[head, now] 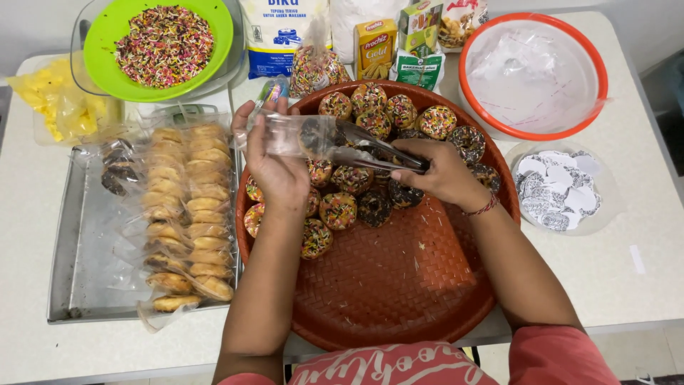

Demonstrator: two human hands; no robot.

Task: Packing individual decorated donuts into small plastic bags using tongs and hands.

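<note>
**A:** ok so what's going on at the big round brown woven tray (399, 285)?

**B:** left hand (274, 167) is wrapped around a small clear plastic bag (285, 133), fingers curled shut on it, holding it sideways above the tray's left part. Right hand (442, 171) is clamped on a pair of metal tongs (370, 148), fingers squeezed together around the handle end. The tong tips are pushed into the bag's mouth with a dark chocolate donut covered in coloured sprinkles (312, 134) pinched between them, already inside the plastic

**A:** and the other donuts?

**B:** a pile of sprinkle-topped donuts (356, 203) sits on the far half of the tray, right under both hands, some dark and some lighter. The near half of the tray is bare weave with a few crumbs

**A:** anything around it?

**B:** to the left, a flat metal baking tray (78, 271) with two rows of bagged donuts (189, 214) lined up on edge. Behind that, a green bowl full of mixed coloured sprinkles (160, 46). Top right is a white basin with an orange rim (533, 75) holding clear plastic, and just below it a clear bag of round printed stickers (559, 189). Some flour and baking packets (370, 39) stand along the back edge of the white table (627, 278)
</note>
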